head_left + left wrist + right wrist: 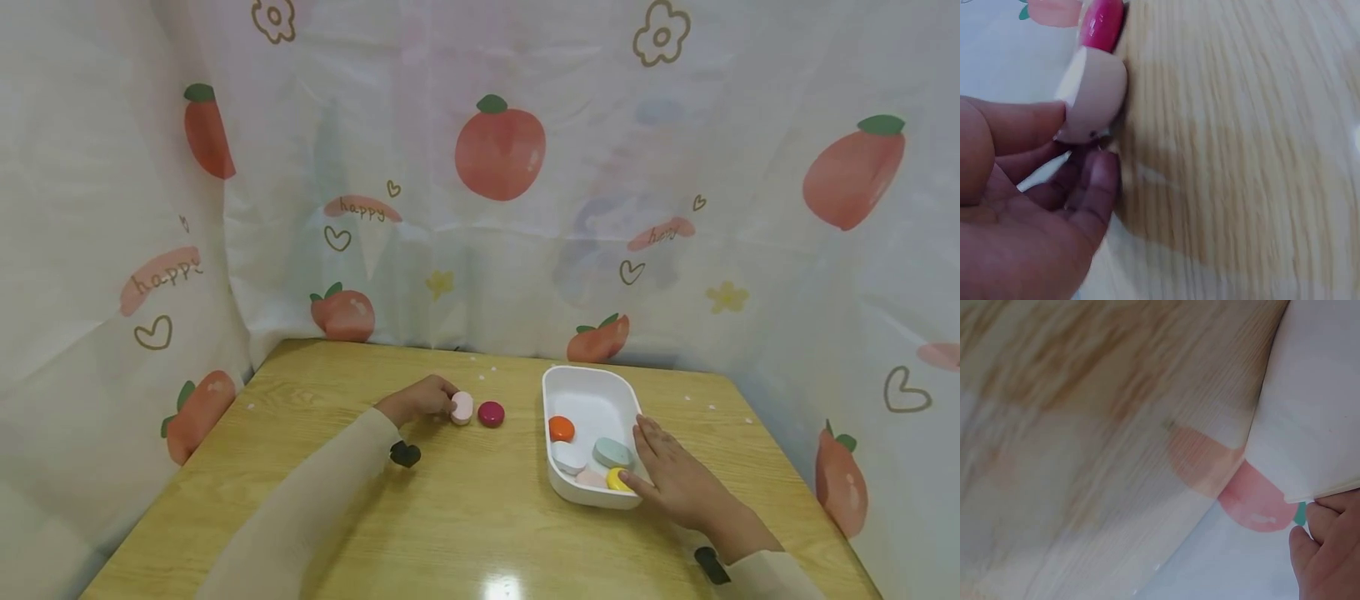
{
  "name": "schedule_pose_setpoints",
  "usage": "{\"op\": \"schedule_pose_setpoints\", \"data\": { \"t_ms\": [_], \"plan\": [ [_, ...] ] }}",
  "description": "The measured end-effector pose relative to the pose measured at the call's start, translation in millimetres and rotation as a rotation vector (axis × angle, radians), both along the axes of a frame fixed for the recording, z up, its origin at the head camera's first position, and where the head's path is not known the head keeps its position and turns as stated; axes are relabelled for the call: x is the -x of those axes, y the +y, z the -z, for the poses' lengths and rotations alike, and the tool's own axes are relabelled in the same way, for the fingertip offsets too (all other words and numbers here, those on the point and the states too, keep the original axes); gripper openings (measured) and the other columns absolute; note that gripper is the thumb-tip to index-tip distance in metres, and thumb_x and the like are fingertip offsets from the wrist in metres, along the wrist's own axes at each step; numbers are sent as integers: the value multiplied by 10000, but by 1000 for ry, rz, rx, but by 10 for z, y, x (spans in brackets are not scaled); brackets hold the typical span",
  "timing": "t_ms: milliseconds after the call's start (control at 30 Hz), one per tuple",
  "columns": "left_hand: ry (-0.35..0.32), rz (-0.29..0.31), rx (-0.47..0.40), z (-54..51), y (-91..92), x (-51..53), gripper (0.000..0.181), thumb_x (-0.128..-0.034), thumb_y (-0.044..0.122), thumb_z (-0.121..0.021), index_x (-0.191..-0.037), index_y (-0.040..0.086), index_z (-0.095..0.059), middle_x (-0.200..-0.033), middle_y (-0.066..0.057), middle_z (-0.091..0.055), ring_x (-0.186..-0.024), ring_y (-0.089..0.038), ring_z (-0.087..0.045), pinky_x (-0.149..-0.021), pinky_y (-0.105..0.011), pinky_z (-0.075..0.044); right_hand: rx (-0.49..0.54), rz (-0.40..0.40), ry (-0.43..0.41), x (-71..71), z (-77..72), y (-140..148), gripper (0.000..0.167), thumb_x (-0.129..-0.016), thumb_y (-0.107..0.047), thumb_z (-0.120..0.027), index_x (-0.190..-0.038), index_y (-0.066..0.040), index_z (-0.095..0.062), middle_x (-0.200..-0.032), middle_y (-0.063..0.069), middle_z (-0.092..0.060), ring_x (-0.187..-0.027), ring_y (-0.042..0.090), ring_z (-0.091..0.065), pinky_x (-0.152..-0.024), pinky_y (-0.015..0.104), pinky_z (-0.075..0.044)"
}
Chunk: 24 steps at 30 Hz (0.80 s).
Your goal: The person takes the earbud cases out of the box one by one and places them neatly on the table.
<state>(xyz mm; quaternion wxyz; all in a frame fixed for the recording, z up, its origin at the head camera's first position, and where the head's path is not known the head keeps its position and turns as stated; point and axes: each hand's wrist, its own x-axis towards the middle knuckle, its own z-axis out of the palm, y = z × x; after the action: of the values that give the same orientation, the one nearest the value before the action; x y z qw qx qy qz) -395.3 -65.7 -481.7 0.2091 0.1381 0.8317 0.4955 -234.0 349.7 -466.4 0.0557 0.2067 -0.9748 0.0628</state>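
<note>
In the head view my left hand (424, 400) holds a pale pink oval piece (462, 408) at its left side. From the left wrist, the thumb (1029, 127) presses on that pale piece (1100, 94), with curled fingers beneath. A glossy magenta round piece (491, 414) lies just to its right on the table. My right hand (678, 479) lies along the right side of a white tray (592, 383), fingers extended and thumb at the rim near a yellow piece (617, 479). The right wrist view shows only some of its fingers (1319, 528) against the white tray wall (1316, 400).
Inside the tray lie an orange piece (561, 429), a white one (568, 457), a pale green oval (612, 452) and a pale pink one (591, 479). A fruit-printed curtain (420, 275) rises behind the wooden table (450, 533) and along both sides.
</note>
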Motion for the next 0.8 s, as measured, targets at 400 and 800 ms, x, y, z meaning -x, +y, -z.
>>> {"op": "schedule_pose_setpoints", "data": {
  "t_ms": [400, 800],
  "plan": [
    [17, -8, 59, 39, -21, 15, 282, -983, 25, -532, -1247, -32, -614, -876, -67, -586, -726, -154, -509, -612, -240, -437, -14, -23, 11, 16, -14, 7, 824, -990, -515, -471, -1452, 139, -276, -1557, 270, -171, -1425, 423, -158, -1126, 525, -229],
    [7, -54, 39, 73, -39, 9, 317, -980, 60, -565, -1282, -35, -593, -930, -70, -599, -786, -162, -525, -639, -244, -463, -19, -27, 14, 25, 5, 16, 830, -987, -517, -478, -1448, 144, -280, -1554, 274, -175, -1424, 423, -163, -1127, 524, -229]
  ]
}}
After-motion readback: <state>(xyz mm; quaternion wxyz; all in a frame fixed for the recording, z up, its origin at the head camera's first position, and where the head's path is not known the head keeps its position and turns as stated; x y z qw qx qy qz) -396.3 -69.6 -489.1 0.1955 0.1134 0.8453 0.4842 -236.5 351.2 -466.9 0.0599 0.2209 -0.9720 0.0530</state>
